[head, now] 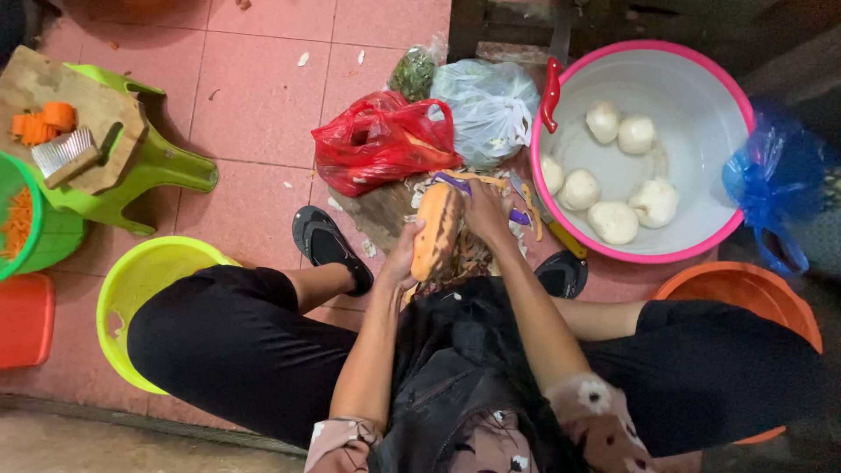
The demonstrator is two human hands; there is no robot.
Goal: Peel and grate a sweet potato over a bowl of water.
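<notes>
A home kitchen floor of pink tiles (263, 96): basin of peeled vegetables (692, 96) at two o'clock, cutting board (35, 83) at ten.

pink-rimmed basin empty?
No, the pink-rimmed basin holds several peeled white round vegetables, while the left hand grips an orange-skinned tuber beside it.

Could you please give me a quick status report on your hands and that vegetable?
Left hand grips the orange vegetable, upright. Right hand holds a purple peeler at its top. Peelings piled beneath; nothing blocking.
</notes>
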